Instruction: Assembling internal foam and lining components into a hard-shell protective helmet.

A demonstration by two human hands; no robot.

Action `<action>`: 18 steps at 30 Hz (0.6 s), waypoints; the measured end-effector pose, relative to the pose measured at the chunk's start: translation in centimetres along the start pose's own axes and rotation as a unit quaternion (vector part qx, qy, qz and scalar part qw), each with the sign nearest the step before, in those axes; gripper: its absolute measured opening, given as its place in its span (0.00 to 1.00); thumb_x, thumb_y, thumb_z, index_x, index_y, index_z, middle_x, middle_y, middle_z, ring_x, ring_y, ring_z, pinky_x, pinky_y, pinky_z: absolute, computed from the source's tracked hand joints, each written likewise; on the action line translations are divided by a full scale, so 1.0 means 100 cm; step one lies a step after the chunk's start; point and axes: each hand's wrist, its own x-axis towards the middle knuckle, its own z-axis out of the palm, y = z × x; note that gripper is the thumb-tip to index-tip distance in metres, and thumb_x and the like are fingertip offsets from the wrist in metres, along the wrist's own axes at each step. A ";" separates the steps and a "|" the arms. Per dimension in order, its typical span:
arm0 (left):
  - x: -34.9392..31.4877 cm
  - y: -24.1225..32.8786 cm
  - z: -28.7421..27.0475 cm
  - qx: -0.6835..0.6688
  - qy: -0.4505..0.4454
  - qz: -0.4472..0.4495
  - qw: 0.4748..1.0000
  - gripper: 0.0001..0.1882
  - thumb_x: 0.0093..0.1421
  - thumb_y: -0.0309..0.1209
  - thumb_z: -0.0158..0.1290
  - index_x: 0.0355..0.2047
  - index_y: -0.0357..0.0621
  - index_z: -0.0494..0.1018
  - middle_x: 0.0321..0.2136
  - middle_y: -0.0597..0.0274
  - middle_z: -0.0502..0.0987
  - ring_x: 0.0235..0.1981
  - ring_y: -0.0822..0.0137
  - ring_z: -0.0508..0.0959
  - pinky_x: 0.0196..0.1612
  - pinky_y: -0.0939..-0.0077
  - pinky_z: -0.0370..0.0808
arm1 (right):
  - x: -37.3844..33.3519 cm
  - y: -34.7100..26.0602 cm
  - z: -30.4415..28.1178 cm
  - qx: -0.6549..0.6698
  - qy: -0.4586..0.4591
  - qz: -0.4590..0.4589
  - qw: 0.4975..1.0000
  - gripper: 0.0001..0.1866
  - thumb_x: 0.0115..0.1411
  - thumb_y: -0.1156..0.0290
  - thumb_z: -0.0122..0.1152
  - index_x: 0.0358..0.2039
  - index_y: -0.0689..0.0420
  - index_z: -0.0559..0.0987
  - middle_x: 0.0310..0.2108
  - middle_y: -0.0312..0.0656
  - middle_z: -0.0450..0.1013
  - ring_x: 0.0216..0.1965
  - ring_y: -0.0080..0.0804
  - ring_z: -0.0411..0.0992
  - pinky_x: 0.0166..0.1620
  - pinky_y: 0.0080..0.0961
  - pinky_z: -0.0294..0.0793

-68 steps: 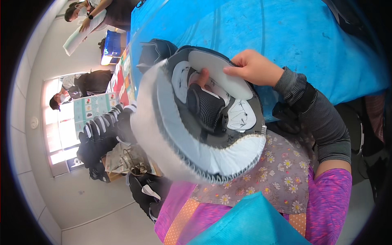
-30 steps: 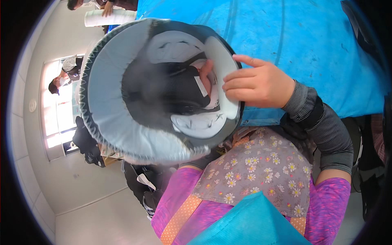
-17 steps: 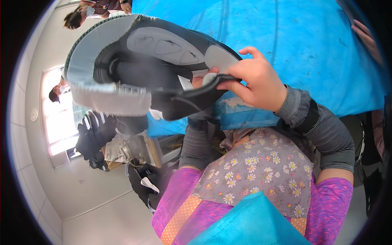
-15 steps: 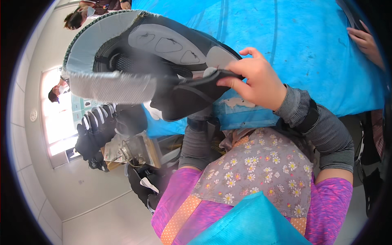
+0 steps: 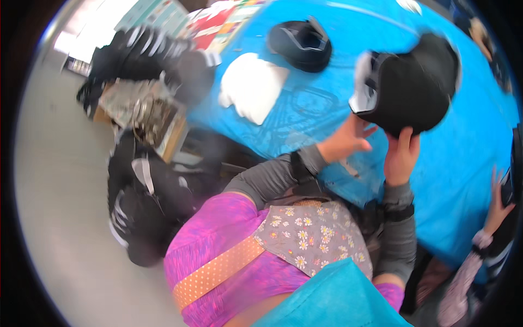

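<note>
My right hand (image 5: 402,155) grips the lower edge of a black padded liner (image 5: 417,84), shaped like a helmet lining, and holds it up over the blue-covered table. A white-grey trim shows along the liner's left side; its inside is turned from view. Just left of it, my left hand (image 5: 347,140) has its thumb and fingers apart. The left fingertips come close under the liner's trimmed edge, and whether they touch it I cannot tell. A second rounded black liner (image 5: 300,46) lies farther back on the table.
White sheets (image 5: 253,87) lie on the blue table cover (image 5: 327,103). Black pieces with white strips (image 5: 136,57) are heaped at the left, above a box of items (image 5: 144,109). A black bundle (image 5: 144,201) stands lower left. Another person's hand (image 5: 498,201) is at the right edge.
My view has swung round. The liner has moved right and been turned so its black outside shows, and my left hand, hidden before, has come into view beside it.
</note>
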 end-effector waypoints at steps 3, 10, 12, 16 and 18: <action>0.005 0.017 0.013 0.032 0.105 0.057 0.992 0.54 0.48 0.35 0.73 0.70 0.41 0.53 0.65 0.56 0.64 0.67 0.61 0.63 0.69 0.57 0.58 | -0.023 0.011 0.023 -0.033 -0.022 0.048 0.998 0.25 0.75 0.60 0.47 0.66 0.61 0.63 0.62 0.46 0.67 0.61 0.38 0.68 0.61 0.40 0.70; -0.006 0.101 0.017 0.166 0.175 0.144 0.960 0.45 0.47 0.23 0.69 0.65 0.37 0.61 0.57 0.57 0.72 0.58 0.65 0.71 0.62 0.66 0.69 | -0.032 0.013 0.085 0.046 -0.106 0.052 0.992 0.20 0.75 0.61 0.47 0.59 0.60 0.70 0.56 0.43 0.72 0.56 0.33 0.72 0.60 0.35 0.71; -0.013 0.132 0.006 0.204 0.199 0.201 0.937 0.41 0.47 0.22 0.69 0.62 0.37 0.65 0.55 0.57 0.74 0.56 0.65 0.73 0.60 0.67 0.71 | -0.029 0.007 0.101 -0.031 -0.194 0.067 0.978 0.17 0.75 0.65 0.49 0.56 0.62 0.73 0.49 0.39 0.75 0.51 0.27 0.73 0.57 0.28 0.71; -0.036 0.194 -0.045 0.295 0.339 0.299 0.842 0.32 0.48 0.24 0.70 0.54 0.37 0.73 0.48 0.59 0.78 0.46 0.65 0.78 0.54 0.67 0.75 | -0.038 -0.020 0.123 -0.145 -0.222 0.106 0.959 0.12 0.71 0.74 0.51 0.52 0.62 0.75 0.54 0.41 0.73 0.48 0.26 0.74 0.53 0.25 0.72; -0.046 0.248 -0.080 0.364 0.395 0.470 0.701 0.25 0.50 0.24 0.70 0.48 0.36 0.76 0.44 0.59 0.80 0.42 0.64 0.79 0.51 0.68 0.76 | -0.030 -0.025 0.094 -0.177 -0.238 0.116 0.948 0.12 0.70 0.75 0.53 0.52 0.62 0.75 0.58 0.43 0.71 0.48 0.27 0.74 0.52 0.25 0.72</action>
